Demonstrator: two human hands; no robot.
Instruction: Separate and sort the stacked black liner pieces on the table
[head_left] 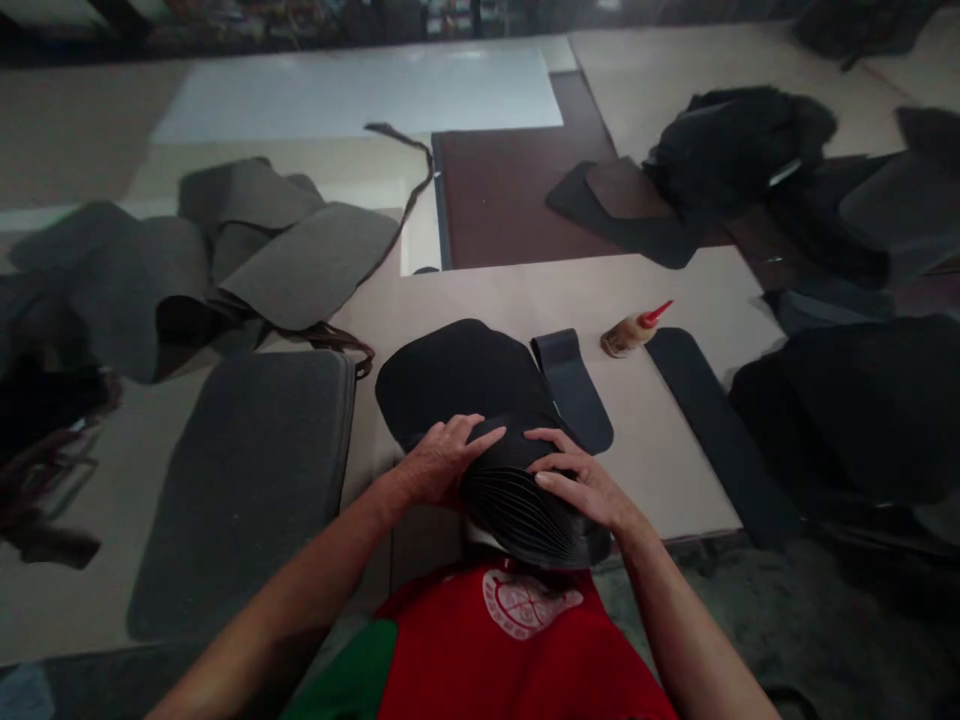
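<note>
A stack of thin black sheets (pixel 517 515), maybe leather or a similar material, is bent over at the near edge of the table, its layered edges fanned towards me. My left hand (pixel 441 462) grips the stack's left side, fingers curled over the top. On the right side, my right hand (pixel 581 485) holds the same stack with its fingers bent across it and slightly spread. Both thumbs are mostly hidden. Just beyond lies a broad black piece with rounded corners (pixel 457 372), partly covered by the stack. Beside it is a folded dark strip (pixel 577 390).
A glue-like bottle with a red nozzle (pixel 628 333) stands right of centre, near a long dark strip (pixel 712 430). Left is a pile of grey rounded panels (pixel 247 480), with loose grey pieces (pixel 315 260) behind. Black pieces (pixel 862 410) are heaped at right.
</note>
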